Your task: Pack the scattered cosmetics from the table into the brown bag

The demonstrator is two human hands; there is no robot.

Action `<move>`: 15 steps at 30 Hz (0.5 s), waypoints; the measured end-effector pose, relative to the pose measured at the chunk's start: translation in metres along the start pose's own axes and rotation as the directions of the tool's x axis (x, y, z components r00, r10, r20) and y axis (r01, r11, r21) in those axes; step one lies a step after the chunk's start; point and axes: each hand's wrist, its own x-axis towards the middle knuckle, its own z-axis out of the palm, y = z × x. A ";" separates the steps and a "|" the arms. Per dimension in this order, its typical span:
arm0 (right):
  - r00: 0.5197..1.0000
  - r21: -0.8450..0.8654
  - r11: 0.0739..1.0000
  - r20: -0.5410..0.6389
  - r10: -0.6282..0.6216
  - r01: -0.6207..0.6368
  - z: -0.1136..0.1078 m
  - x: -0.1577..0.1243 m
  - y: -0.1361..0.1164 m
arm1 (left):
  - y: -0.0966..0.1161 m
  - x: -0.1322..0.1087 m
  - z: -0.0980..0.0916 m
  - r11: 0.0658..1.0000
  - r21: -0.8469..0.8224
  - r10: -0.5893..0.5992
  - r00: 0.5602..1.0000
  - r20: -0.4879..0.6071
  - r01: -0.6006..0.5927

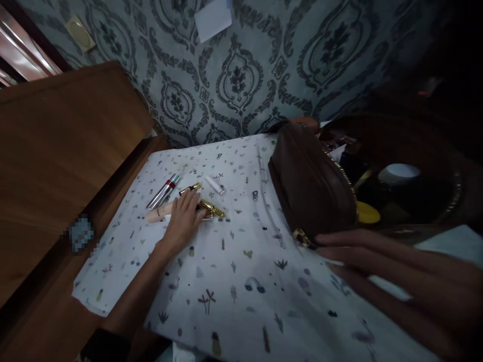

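Note:
My left hand (184, 217) reaches over several cosmetic tubes on a white patterned cloth (234, 281), its fingers spread and resting on them. Around its fingers lie a silver tube (163, 192) with a red band, a beige tube (157, 213), a gold-and-dark tube (190, 188), a gold tube (212, 207) and a white tube (215, 184). My right hand (392, 276) is beside the lower corner of an open brown zippered bag (309, 176), fingertips near the zipper end. Whether it grips the bag is unclear.
Inside the bag are a white round item (399, 174), a yellow round item (368, 213) and dark items. A brown wooden panel (68, 136) stands at the left. Behind the cloth rises a patterned wall (237, 80) with a white paper (213, 20).

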 end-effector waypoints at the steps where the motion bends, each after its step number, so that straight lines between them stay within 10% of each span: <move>1: 0.994 0.058 0.995 0.074 -0.080 0.076 0.008 0.007 -0.010 | 0.004 0.002 0.003 0.999 0.041 0.013 0.999 0.043 -0.015; 9: 0.922 0.295 0.955 0.376 -0.095 -0.022 0.073 0.073 -0.065 | 0.016 0.008 0.010 0.984 0.114 0.120 0.980 0.159 -0.139; 15: 0.949 0.349 0.925 0.313 0.034 -0.148 0.117 0.095 -0.081 | 0.018 -0.003 0.011 0.981 0.038 0.189 0.982 0.020 -0.189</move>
